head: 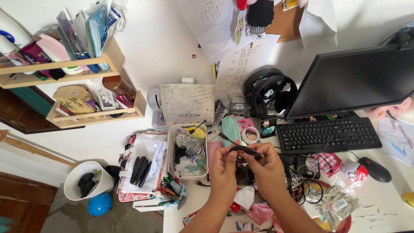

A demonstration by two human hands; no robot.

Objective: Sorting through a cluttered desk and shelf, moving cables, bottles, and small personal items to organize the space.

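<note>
The left hand and right hand are both pinching a coiled black cable between them — holding it above the cluttered tabletop; a white tray is sitting just left.

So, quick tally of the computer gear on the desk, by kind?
Monitor: 1
Keyboard: 1
Mouse: 1
Headphones: 1
Total: 4
Both hands, left hand and right hand, hold a black cable over the desk.
</note>
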